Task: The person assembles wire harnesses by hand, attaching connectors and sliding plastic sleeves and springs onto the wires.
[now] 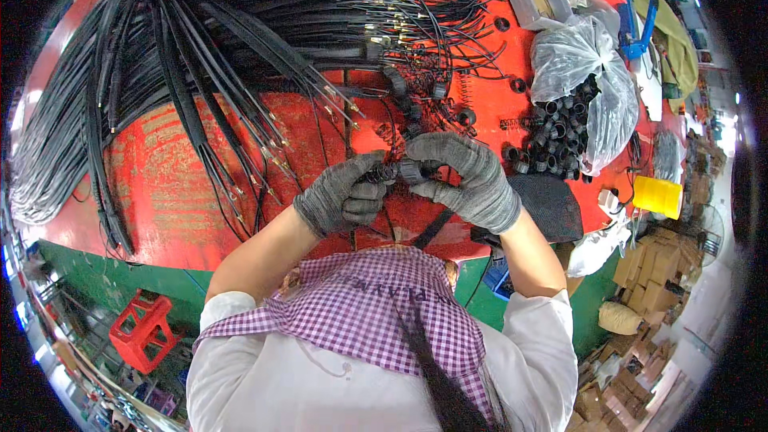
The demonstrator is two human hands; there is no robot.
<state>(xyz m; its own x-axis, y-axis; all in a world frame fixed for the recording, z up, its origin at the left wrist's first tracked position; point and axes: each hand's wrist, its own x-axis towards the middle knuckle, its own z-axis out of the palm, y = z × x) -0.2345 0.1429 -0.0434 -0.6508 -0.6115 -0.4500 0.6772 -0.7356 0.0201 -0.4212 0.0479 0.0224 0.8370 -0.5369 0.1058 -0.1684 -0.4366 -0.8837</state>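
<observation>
Both of my hands wear grey knitted gloves and meet over the red table, close to its near edge. My right hand (472, 180) pinches a short black ribbed plastic cap (411, 171) between thumb and fingers. Just left of it, my left hand (340, 192) has its fingers closed on what looks like a dark coil spring (387, 171), which lines up with the cap. The exact join between the two is too small to make out. Loose springs (464, 90) and thin black cables lie right beyond my hands.
Long black cables (264, 32) with brass-coloured ends cover the table's far left. On the right, many black caps (556, 132) spill from a clear plastic bag (588, 60). Nearby are a yellow box (658, 197) and a blue tool (636, 28). A red stool (144, 331) stands lower left.
</observation>
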